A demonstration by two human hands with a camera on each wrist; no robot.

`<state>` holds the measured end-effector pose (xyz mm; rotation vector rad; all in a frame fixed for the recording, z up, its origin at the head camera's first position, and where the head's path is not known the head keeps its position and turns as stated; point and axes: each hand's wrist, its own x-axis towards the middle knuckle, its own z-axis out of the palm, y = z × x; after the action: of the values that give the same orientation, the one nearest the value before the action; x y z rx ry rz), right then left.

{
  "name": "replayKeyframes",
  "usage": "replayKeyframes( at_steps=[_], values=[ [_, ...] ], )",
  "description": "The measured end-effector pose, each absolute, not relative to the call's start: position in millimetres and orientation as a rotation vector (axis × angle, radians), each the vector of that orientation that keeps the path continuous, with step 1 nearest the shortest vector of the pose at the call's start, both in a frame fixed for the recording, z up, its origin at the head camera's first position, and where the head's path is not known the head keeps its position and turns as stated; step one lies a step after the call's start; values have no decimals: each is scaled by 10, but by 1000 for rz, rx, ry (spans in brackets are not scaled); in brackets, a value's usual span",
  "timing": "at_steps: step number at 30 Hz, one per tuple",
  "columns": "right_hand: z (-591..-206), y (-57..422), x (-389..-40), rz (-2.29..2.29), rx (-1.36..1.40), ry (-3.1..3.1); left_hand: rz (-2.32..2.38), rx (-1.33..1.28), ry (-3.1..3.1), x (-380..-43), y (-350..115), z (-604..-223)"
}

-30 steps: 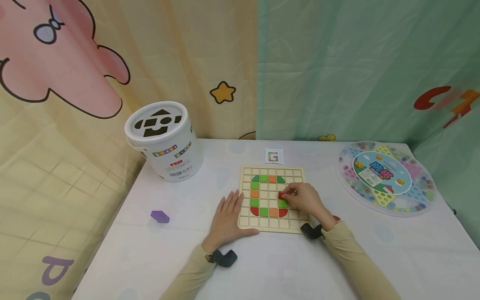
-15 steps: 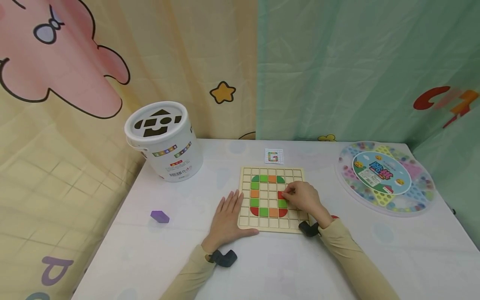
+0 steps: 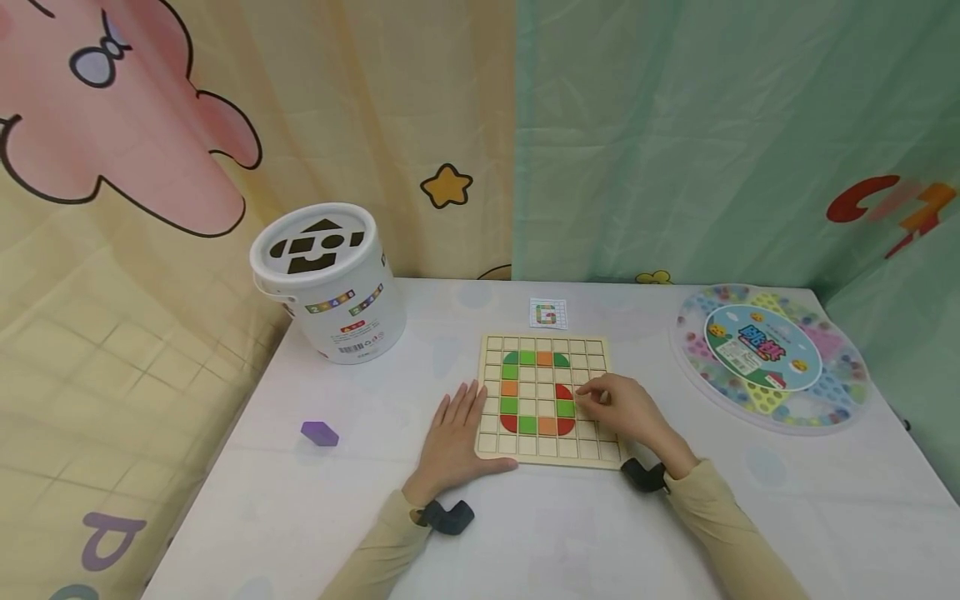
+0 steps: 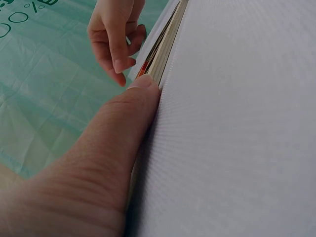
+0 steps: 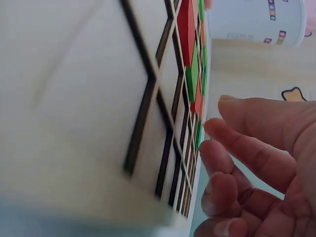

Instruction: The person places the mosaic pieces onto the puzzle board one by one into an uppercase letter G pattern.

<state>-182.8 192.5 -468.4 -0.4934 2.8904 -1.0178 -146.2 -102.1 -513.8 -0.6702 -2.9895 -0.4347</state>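
Note:
A square wooden grid board (image 3: 527, 447) lies on the table, with green, orange and red tiles set in a ring of its cells. My left hand (image 3: 453, 437) rests at the board's left side, fingers straight and thumb spread along the near edge; the left wrist view shows that thumb (image 4: 111, 128) against the board's side. Over the right part of the board, my right hand (image 3: 624, 408) hovers just right of a rounded red tile (image 3: 563, 391) lying above a green tile (image 3: 566, 408). In the right wrist view its thumb (image 5: 261, 116) and loosely bent fingers hold nothing.
Behind the board lies a small pattern card (image 3: 548, 313) showing a coloured G shape. A white bucket (image 3: 330, 292) with shaped lid holes stands back left. A purple block (image 3: 320, 433) lies at left, and a round marble game board (image 3: 772, 358) at right.
My right hand has let go of the red tile, which now lies in its cell, and has drawn back a little to the right. The left hand has stayed put.

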Motion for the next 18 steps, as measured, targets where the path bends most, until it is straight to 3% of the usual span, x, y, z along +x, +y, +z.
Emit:
replayKeyframes(
  at_steps=[18],
  values=[
    [-4597,2849,-1307,-963,-163,2958,-394,-657,-3010,-1467,-1018,-5153]
  ],
)
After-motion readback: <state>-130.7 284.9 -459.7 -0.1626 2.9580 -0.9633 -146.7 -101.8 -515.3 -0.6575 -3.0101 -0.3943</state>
